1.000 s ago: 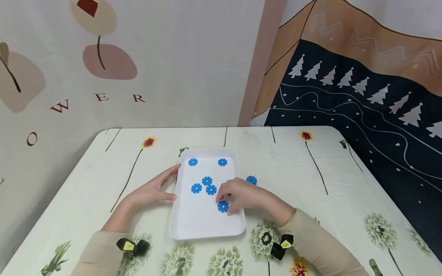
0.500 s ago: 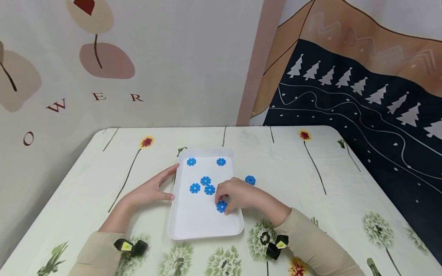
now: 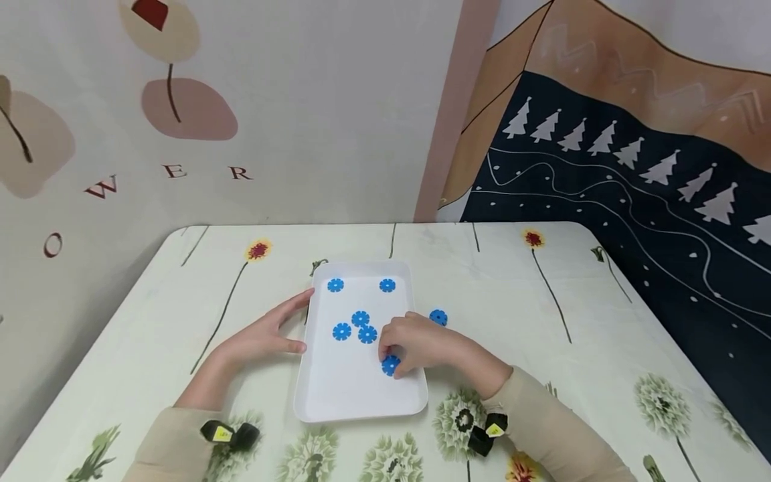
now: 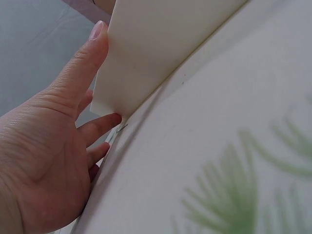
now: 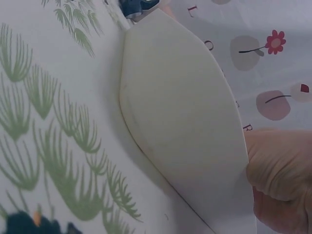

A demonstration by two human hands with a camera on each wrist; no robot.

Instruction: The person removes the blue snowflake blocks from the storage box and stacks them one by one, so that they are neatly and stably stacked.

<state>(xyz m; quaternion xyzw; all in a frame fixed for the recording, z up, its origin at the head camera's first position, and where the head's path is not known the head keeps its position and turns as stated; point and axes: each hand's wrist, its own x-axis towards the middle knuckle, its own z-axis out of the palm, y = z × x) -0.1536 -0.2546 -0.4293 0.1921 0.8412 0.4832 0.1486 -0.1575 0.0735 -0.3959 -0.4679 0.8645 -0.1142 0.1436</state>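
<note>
A shallow white tray (image 3: 337,395) lies on the table in the head view, with several blue notched interlocking discs (image 3: 342,332) flat inside it. My right hand (image 3: 421,341) reaches over the tray's right rim, thumb and fingers pinching one blue notched disc (image 3: 390,365), which they partly cover. In the right wrist view the tray's outer wall (image 5: 180,107) hides the fingertips and that disc. My left hand (image 3: 259,338) rests at the tray's left side, fingers extended and thumb spread. In the left wrist view its thumb and a finger touch the tray's wall (image 4: 146,53).
Another blue disc (image 3: 438,317) lies on the table just right of the tray, beyond my right wrist. A flower-printed cloth (image 3: 512,288) covers the table. Printed curtains (image 3: 337,134) hang behind its far edge.
The right thumb and fingers have drawn in around the near blue disc, covering more of it. The left hand and the tray have stayed put, apart from slight camera sway.
</note>
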